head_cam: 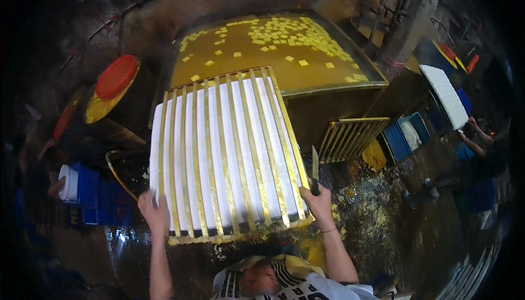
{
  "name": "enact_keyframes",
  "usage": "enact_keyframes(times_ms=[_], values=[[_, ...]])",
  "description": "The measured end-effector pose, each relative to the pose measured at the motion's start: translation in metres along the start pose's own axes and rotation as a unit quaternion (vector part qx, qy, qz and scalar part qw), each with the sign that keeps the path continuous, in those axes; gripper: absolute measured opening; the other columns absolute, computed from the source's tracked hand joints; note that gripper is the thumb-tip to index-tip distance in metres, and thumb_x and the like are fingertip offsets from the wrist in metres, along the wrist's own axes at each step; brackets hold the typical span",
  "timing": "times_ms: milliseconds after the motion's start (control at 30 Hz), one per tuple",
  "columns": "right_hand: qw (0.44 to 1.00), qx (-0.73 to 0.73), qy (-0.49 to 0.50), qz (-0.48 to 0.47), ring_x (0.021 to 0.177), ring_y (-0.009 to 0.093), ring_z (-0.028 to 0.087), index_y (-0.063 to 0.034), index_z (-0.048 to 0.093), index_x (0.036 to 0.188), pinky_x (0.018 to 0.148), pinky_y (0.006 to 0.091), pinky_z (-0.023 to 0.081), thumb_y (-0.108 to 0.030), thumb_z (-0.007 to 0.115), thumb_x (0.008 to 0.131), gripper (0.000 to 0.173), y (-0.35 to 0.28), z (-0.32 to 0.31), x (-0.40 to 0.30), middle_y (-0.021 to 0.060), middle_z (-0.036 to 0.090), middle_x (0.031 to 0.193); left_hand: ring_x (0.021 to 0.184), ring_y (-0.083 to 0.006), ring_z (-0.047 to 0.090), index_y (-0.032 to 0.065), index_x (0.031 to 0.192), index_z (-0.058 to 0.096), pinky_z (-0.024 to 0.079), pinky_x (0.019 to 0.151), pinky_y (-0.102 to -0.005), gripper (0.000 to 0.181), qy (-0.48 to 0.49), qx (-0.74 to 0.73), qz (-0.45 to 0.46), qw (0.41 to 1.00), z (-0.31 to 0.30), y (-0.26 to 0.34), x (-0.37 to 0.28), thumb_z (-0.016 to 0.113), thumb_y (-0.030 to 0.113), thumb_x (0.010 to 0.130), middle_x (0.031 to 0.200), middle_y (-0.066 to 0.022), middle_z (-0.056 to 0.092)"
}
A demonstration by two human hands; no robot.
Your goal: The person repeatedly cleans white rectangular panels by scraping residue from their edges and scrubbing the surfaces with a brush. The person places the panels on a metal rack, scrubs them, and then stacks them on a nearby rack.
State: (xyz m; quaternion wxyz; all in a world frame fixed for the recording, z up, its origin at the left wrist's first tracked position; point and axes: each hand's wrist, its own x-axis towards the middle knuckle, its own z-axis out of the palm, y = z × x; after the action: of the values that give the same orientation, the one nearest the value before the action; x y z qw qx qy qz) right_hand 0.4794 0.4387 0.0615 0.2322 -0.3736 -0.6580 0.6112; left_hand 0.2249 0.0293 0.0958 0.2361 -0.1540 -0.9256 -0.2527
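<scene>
A yellow slatted rack (228, 144) lies over a wide white slab (240, 136), which shows between the slats and past the left side. Its far end overlaps the near part of a vat. My left hand (155, 214), slightly blurred, grips the near left corner of the rack and slab; its fingertips are hard to make out. At the near right corner, my right hand (320, 203) grips a knife (315, 167) by its dark handle, blade pointing away from me. Its fingers also touch the rack's edge. The underside of the slab is hidden.
The vat (336, 90) holds yellow-brown liquid with many floating yellow squares (287, 33). Another slatted rack (352, 136) leans by it. Right are blue crates (404, 136) and a person's hands (471, 132) holding a white slab (445, 95). Left are a red basin (117, 76) and a hose (119, 177).
</scene>
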Motion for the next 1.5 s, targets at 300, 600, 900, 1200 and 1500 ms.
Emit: enact_keyframes(times_ms=[300,600,900,1200,1500], values=[[0.998,-0.028,0.013,0.049,0.077,0.011,0.059,0.0049,0.07,0.108,0.07,0.0262,0.047,-0.01,0.072,0.083,0.029,-0.008,0.002,-0.004,0.002,0.068,0.091,0.089,-0.0174,0.063,0.0045,0.112,0.056,0.061,0.063,-0.0372,0.023,-0.056,-0.48,-0.479,0.733,-0.043,0.003,-0.117,0.062,0.022,0.098,0.102,-0.0092,0.061],[0.999,-0.035,0.001,0.01,0.09,0.013,0.057,0.0049,0.065,0.116,0.081,0.03,0.046,-0.013,0.07,0.087,0.034,0.005,0.0,-0.002,0.0048,0.065,0.1,0.08,-0.0161,0.064,0.0056,0.114,0.056,0.062,0.058,-0.0364,0.028,0.0,-0.527,-0.448,0.722,-0.033,-0.022,-0.139,0.069,0.021,0.094,0.096,-0.0037,0.06],[0.888,-0.282,-0.277,-0.233,0.101,0.024,0.06,-0.0017,0.057,0.123,0.084,0.0349,0.049,0.002,0.062,0.083,0.041,-0.125,0.029,-0.088,0.0155,0.06,0.117,0.115,-0.0322,0.054,0.003,0.123,0.053,0.044,0.094,-0.0444,0.046,-0.097,-0.247,0.082,0.961,-0.059,0.079,-0.056,0.075,0.014,0.084,0.126,-0.0175,0.053],[0.924,-0.018,-0.37,-0.095,0.119,0.026,0.059,0.0051,0.064,0.12,0.104,0.0376,0.043,-0.006,0.07,0.081,0.041,-0.143,0.026,-0.144,0.0185,0.066,0.123,0.068,-0.0243,0.068,0.0038,0.093,0.069,0.049,0.059,-0.0342,0.016,-0.576,-0.428,-0.03,0.695,-0.032,0.123,-0.065,0.072,0.018,0.086,0.074,-0.0111,0.069],[0.954,-0.086,-0.062,-0.282,0.081,0.006,0.054,0.0022,0.065,0.096,0.073,0.025,0.045,-0.01,0.059,0.096,0.013,-0.195,0.067,0.036,0.0019,0.062,0.085,0.133,-0.0343,0.047,0.0032,0.133,0.056,0.039,0.11,-0.0472,0.064,-0.241,-0.305,0.192,0.901,0.053,0.15,0.037,0.081,0.025,0.078,0.14,-0.0162,0.053]])
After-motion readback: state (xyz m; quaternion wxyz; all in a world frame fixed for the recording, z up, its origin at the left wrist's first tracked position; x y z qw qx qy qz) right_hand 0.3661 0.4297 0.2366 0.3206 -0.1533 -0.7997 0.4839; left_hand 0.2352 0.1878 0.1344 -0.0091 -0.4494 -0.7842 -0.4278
